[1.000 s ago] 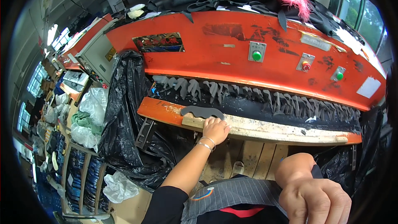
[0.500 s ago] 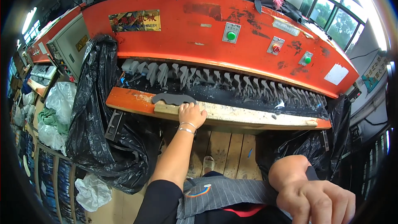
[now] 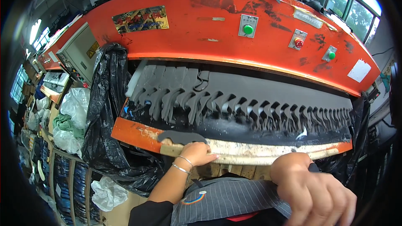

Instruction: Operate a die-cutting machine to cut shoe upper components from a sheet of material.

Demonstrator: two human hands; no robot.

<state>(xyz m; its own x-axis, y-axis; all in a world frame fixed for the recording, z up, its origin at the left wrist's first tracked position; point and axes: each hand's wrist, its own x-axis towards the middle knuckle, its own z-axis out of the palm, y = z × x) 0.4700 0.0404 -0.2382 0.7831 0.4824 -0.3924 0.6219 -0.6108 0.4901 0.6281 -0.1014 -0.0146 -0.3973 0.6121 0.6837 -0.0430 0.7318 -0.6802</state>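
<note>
far left: rack, with clear bags and a green cloth above it. next, black plastic hanging in folds beside the red machine. along the machine's front runs a ledge, orange at both ends, pale between. dark grey wavy piece lies on the ledge, toward its left end. left hand at the piece's right end, two bands on the wrist; fingers close together, thumb out to the right; cannot tell whether they pinch the piece. behind the ledge, a grey sheet, front edge cut into a row of curved strips that droop onto a black surface; white scrap near them. right hand in front of the ledge, well apart from the piece; fingers curled, side by side, pointing down; palm hidden, cannot tell what it holds.
</note>
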